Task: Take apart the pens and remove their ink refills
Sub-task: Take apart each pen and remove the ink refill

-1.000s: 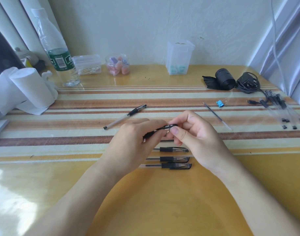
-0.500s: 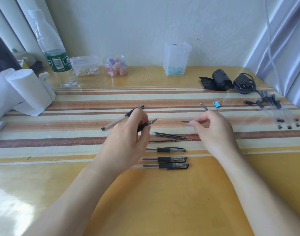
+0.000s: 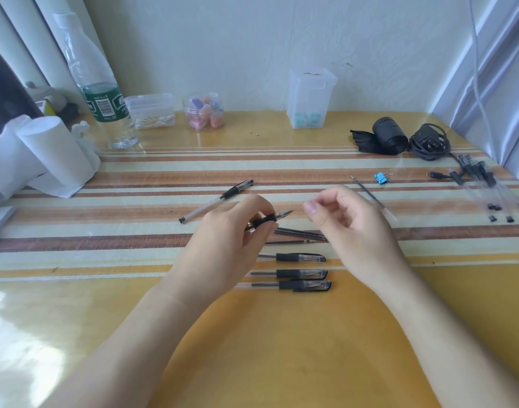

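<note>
My left hand [image 3: 231, 245] grips an uncapped pen [image 3: 270, 219] by its black grip, metal tip pointing right. My right hand [image 3: 349, 225] hovers just right of that tip with fingers loosely curled and nothing visible in them. Two thin ink refills [image 3: 299, 232] lie on the table beneath both hands. Three capped pens [image 3: 301, 273] lie in a row nearer to me. Another pen [image 3: 217, 200] lies slanted beyond my left hand. A single refill [image 3: 365, 189] lies slanted past my right hand. Several clear barrels [image 3: 488, 192] lie at the far right.
A water bottle [image 3: 105, 95], small plastic boxes [image 3: 150, 110] and a tall clear container [image 3: 309, 98] line the back wall. White paper rolls [image 3: 55, 151] sit at the left. A black roll [image 3: 389, 139], a coiled cable [image 3: 429, 144] and a blue binder clip [image 3: 381, 178] sit at the right.
My right hand pulled a dark piece off the pen's tip, carried it right, and has come back toward the tip without it. My left hand kept hold of the pen.
</note>
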